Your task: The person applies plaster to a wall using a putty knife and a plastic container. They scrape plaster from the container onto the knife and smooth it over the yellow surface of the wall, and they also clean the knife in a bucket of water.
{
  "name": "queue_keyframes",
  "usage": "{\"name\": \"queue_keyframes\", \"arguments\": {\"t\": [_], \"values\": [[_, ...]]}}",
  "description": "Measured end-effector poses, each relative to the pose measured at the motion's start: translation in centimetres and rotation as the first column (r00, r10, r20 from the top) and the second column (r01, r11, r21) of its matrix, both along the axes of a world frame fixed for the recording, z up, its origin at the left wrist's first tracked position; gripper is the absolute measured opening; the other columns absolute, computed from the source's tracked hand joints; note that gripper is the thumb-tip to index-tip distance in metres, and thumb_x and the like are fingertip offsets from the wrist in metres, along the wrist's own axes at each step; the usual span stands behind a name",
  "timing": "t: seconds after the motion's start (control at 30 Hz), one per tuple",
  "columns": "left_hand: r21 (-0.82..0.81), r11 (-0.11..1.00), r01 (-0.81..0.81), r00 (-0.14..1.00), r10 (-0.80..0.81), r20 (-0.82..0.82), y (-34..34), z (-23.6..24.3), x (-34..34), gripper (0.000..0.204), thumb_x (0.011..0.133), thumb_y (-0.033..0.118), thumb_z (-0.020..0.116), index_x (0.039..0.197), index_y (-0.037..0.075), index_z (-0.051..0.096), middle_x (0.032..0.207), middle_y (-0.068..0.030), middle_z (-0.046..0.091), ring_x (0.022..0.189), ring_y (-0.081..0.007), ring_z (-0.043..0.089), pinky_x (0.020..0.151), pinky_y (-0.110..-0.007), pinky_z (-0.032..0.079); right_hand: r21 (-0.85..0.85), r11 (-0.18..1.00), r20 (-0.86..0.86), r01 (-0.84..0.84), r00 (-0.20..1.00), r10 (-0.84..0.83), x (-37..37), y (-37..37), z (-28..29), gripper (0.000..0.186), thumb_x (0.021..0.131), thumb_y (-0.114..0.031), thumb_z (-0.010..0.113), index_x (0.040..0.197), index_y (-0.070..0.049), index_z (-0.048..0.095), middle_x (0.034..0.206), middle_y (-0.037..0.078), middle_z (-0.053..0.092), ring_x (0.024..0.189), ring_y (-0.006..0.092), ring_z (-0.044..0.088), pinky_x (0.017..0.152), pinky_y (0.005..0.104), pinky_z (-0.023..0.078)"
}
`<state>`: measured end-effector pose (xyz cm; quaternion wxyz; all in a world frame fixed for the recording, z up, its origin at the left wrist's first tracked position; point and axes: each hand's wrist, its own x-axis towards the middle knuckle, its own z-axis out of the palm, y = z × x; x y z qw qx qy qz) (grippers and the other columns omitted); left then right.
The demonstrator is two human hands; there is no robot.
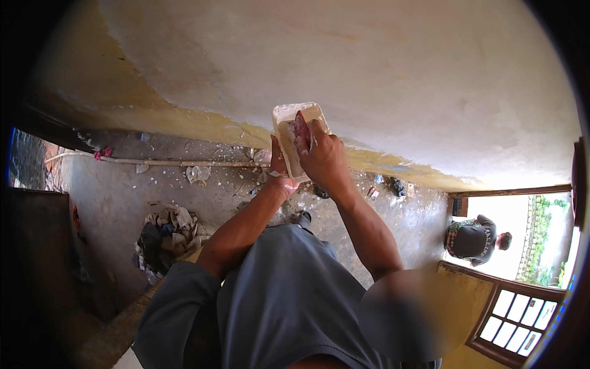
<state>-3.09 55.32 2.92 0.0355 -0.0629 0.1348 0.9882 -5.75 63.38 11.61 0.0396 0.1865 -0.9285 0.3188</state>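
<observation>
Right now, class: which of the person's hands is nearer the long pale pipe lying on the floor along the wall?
Left. The left hand appears just right of the pipe's end, gripping the white block's lower edge; the right hand lies farther right, pressed on the block.

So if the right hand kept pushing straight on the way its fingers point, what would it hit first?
The right hand already presses a reddish tool against the white tray that the left hand holds. Past the tray, it would probably meet the plastered wall, though depth is unclear.
</observation>
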Motion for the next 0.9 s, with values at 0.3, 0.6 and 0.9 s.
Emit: {"name": "queue_keyframes", "arguments": {"t": [0.3,0.6,0.9], "values": [[-0.034,0.999,-0.007,0.997,0.004,-0.077,-0.2,-0.6,-0.1,0.078,0.085,0.073,0.028,0.140,0.018,0.034,0.138,-0.0071,0.044,0.125,-0.0244,0.046,0.104,-0.043,0.039,-0.011,0.997,-0.055,0.082,0.995,-0.082,-1.5,1.9,0.8,0.018,0.079,-0.012,0.062,0.093,-0.005,0.052,0.064,0.020,0.060,0.064,0.0428,0.060,0.057,0.0496,0.046],[-0.018,1.000,-0.019,0.994,0.017,-0.110,-0.6,-0.6,-0.2,0.078,0.085,0.073,0.027,0.141,0.018,0.033,0.139,-0.0067,0.043,0.126,-0.0244,0.044,0.104,-0.044,0.038,0.098,0.993,-0.078,0.071,0.995,-0.064,-2.2,1.3,0.3,0.012,0.085,-0.015,0.055,0.092,-0.006,0.051,0.063,0.022,0.060,0.062,0.0448,0.058,0.056,0.0528,0.045],[-0.033,0.998,-0.052,0.998,0.050,-0.046,-1.1,-0.7,0.0,0.075,0.087,0.069,0.030,0.141,0.017,0.034,0.138,-0.0070,0.044,0.126,-0.0247,0.044,0.105,-0.043,0.037,0.049,0.999,0.010,0.014,1.000,-0.014,-0.7,0.0,0.7,0.020,0.079,-0.013,0.059,0.097,-0.007,0.052,0.067,0.023,0.061,0.067,0.0449,0.059,0.058,0.0519,0.046]]}}
